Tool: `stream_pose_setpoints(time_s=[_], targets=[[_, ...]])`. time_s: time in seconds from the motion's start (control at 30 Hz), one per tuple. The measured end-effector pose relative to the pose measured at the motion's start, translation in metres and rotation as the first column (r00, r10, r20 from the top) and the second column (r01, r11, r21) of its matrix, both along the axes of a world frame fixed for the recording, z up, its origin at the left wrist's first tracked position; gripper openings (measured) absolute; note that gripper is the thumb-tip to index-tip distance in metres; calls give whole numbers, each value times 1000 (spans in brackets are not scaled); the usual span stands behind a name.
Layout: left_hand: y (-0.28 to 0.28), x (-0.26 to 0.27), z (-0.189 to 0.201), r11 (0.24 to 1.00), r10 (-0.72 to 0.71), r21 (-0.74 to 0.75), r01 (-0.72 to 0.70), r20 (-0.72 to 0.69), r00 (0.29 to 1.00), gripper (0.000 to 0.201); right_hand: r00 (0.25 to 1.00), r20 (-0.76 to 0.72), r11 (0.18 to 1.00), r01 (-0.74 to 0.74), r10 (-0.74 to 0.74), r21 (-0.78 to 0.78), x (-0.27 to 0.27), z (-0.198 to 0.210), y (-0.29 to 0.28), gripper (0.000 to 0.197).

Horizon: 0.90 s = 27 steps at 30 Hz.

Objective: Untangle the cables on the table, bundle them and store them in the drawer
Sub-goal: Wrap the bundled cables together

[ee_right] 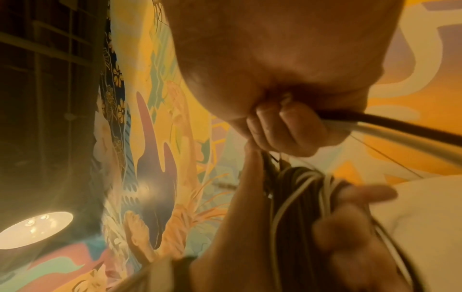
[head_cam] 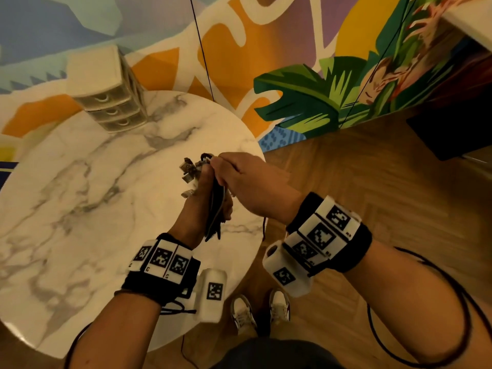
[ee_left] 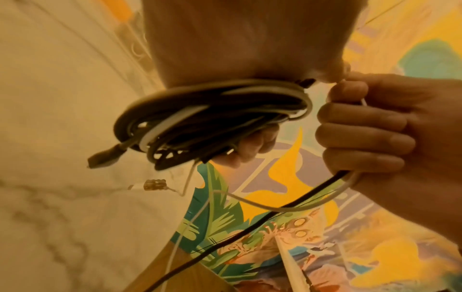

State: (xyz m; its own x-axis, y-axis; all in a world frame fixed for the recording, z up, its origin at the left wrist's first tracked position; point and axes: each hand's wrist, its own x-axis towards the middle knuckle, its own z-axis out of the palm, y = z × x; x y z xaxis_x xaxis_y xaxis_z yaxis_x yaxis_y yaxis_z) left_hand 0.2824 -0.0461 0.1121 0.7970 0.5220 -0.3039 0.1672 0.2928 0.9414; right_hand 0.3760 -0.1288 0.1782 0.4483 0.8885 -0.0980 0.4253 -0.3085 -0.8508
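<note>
Wearing marker-tagged wristbands (head_cam: pixel 165 259) nearest the lens, and working just beyond them over the near edge of a round marble surface (head_cam: pixel 93 195).

Clenching the left grip (head_cam: pixel 197 203) around a coil of cables (ee_left: pixel 212 118), black and white strands looped together and held in mid-air, not resting on the surface. Letting several plugs (head_cam: pixel 190 169) stick out past the thumb end of the coil.

Closing the right grip (head_cam: pixel 247 182) on the loose tails (ee_left: pixel 300 205), one black strand and one white, with fingers curled around both just beside the top of the coil. Leaving the rest of those tails sagging below the fist and running out of frame.

Seemingly nearing the end of the untangling and standing midway through the bundling, judging by the neat loops already gathered and the two tails not yet wound in. Leaving, by that reading, the last turns to wrap, the bundle to secure, and the storing not yet begun.

Keeping the small drawer unit (head_cam: pixel 111 102) waiting at the far edge of the surface, well apart from both grips, with all three of its visible drawers looking pushed in.
</note>
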Motion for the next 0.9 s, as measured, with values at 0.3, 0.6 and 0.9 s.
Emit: stream_pose_setpoints(time_s=[0.3, 0.6, 0.9], targets=[[1, 7, 1, 998, -52, 40, 48, 92, 994, 51, 936, -271, 931, 288, -225, 222, -11, -13, -7, 39], [-4, 4, 3, 994, -82, 74, 74, 110, 990, 60, 899, -358, 886, 364, -254, 287, 11, -2, -12, 40], [-9, 11, 15, 983, -77, -153, 104, 176, 981, 65, 975, -218, 971, 98, -49, 219, -22, -8, -17, 39]])
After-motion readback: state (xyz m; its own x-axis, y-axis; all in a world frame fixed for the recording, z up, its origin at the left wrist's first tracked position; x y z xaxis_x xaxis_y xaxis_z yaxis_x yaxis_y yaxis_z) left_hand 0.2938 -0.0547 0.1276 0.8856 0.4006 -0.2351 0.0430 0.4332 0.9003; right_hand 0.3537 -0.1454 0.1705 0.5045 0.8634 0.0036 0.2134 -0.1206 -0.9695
